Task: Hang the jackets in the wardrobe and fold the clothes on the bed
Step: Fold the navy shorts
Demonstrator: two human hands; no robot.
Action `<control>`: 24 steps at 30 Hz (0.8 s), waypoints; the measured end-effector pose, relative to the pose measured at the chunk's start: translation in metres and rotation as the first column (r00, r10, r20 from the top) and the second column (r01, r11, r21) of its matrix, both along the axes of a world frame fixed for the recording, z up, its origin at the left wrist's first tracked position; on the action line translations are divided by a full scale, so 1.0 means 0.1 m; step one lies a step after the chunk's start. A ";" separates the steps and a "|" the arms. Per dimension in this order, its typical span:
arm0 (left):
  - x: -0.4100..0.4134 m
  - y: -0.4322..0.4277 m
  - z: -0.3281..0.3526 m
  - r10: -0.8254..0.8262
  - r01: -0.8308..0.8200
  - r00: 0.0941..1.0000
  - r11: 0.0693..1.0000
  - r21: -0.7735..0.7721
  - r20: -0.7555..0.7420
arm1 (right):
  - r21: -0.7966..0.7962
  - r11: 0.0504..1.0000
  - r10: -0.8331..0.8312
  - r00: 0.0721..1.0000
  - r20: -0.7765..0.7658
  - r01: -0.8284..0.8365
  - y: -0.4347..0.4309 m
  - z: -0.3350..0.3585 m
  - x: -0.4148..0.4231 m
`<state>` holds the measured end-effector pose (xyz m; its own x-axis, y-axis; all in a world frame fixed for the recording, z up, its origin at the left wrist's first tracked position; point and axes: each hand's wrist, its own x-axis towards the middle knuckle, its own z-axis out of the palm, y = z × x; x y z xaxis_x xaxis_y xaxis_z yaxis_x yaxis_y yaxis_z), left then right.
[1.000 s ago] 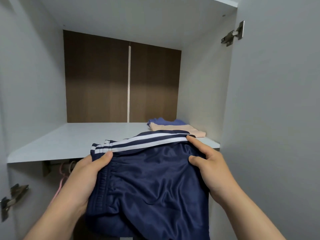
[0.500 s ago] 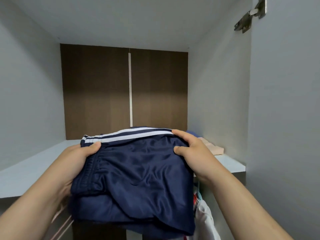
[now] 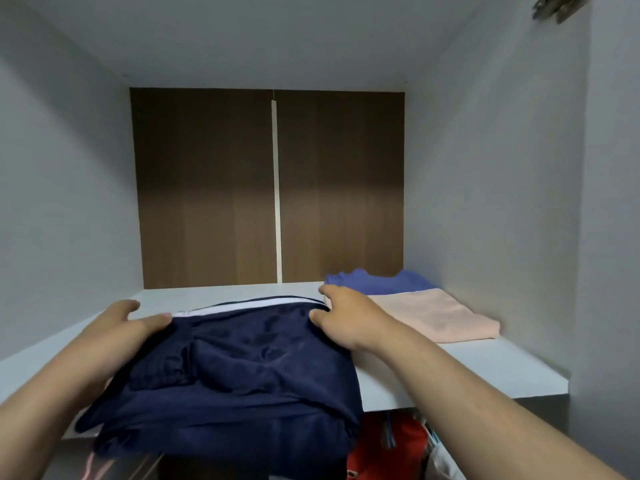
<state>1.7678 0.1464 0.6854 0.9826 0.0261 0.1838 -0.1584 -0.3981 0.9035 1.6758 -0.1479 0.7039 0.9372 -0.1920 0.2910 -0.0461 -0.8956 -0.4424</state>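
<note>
Grey-walled wardrobe compartment (image 3: 62,202) fills the head view, closed at the back by a dark brown wood-grain panel (image 3: 207,188) split down the middle by a thin pale strip (image 3: 276,188). Across its floor runs a flat white shelf board (image 3: 467,368), whose front edge shows at the lower right.

On the front left part of that shelf lies the folded navy-blue satin garment with white stripes along its far edge (image 3: 249,362). Its near side droops over the shelf's front edge. The person's left hand (image 3: 114,327) holds the garment's left edge, thumb laid on the cloth and the lower fingers hidden beneath it. The right hand (image 3: 349,317) grips the far right corner, thumb pressed on top and forefinger stretched along the striped border.

Just to the right of that hand sits a folded peach-coloured cloth (image 3: 436,317), flat on the shelf near the right wall. Behind it and touching it lies a folded violet-blue garment (image 3: 381,282), against the back panel.

Below the shelf, a patch of red fabric (image 3: 388,441) shows. A small metal door hinge (image 3: 550,6) is cut off by the frame at the top right
</note>
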 end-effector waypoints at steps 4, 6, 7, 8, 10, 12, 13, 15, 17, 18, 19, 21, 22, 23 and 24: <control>-0.31 0.09 -0.08 -0.165 0.111 0.965 0.961 0.252 0.205 | 0.049 0.997 0.066 0.991 -0.116 -0.060 0.26 -0.04 -0.34; -0.39 0.02 -0.17 -0.291 0.228 0.952 0.883 0.410 0.098 | -0.035 0.991 0.110 0.944 -0.312 -0.127 0.38 -0.12 -0.34; -0.38 -0.03 -0.22 -0.329 0.261 0.943 0.826 0.500 0.052 | -0.099 0.984 0.103 0.919 -0.380 -0.151 0.43 -0.15 -0.31; -0.34 -0.06 -0.25 -0.334 0.262 0.942 0.783 0.564 0.026 | -0.145 0.976 0.088 0.907 -0.412 -0.161 0.44 -0.16 -0.26; -0.21 -0.09 -0.26 -0.318 0.256 0.948 0.737 0.626 -0.013 | -0.181 0.972 0.059 0.899 -0.434 -0.151 0.43 -0.16 -0.12; -0.06 -0.11 -0.23 -0.341 0.266 0.940 0.709 0.653 -0.013 | -0.197 0.971 0.032 0.890 -0.455 -0.135 0.37 -0.16 0.03; 0.02 -0.12 -0.24 -0.351 0.270 0.936 0.694 0.667 -0.014 | -0.204 0.971 0.020 0.889 -0.458 -0.127 0.35 -0.17 0.10; 0.17 -0.16 -0.24 -0.356 0.266 0.934 0.662 0.701 -0.019 | -0.211 0.971 0.005 0.897 -0.442 -0.110 0.33 -0.20 0.23; 0.31 -0.21 -0.21 -0.366 0.269 0.930 0.613 0.743 -0.035 | -0.236 0.967 -0.012 0.912 -0.410 -0.093 0.34 -0.22 0.35; 0.37 -0.23 -0.20 -0.369 0.272 0.928 0.593 0.758 -0.044 | -0.258 0.963 -0.027 0.925 -0.379 -0.078 0.35 -0.22 0.40; 0.42 -0.26 -0.18 -0.370 0.275 0.927 0.580 0.767 -0.053 | -0.282 0.958 -0.048 0.939 -0.339 -0.053 0.37 -0.22 0.43; 0.51 -0.30 -0.16 -0.373 0.284 0.926 0.569 0.772 -0.066 | -0.356 0.935 -0.094 0.967 -0.238 0.004 0.40 -0.20 0.48; 0.54 -0.32 -0.16 -0.376 0.287 0.924 0.567 0.772 -0.068 | -0.413 0.910 -0.108 0.976 -0.189 0.021 0.41 -0.20 0.49; 0.58 -0.33 -0.16 -0.378 0.289 0.923 0.566 0.772 -0.068 | -0.451 0.892 -0.109 0.982 -0.151 0.030 0.44 -0.19 0.50; 0.61 -0.34 -0.16 -0.384 0.290 0.921 0.565 0.772 -0.065 | -0.453 0.891 -0.102 0.985 -0.136 0.030 0.45 -0.20 0.51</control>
<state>1.8289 0.1129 0.6690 0.8648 -0.4968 0.0729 -0.4964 -0.8237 0.2740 1.7271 -0.1027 0.6840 0.9666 -0.1382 0.2159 -0.1463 -0.9890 0.0220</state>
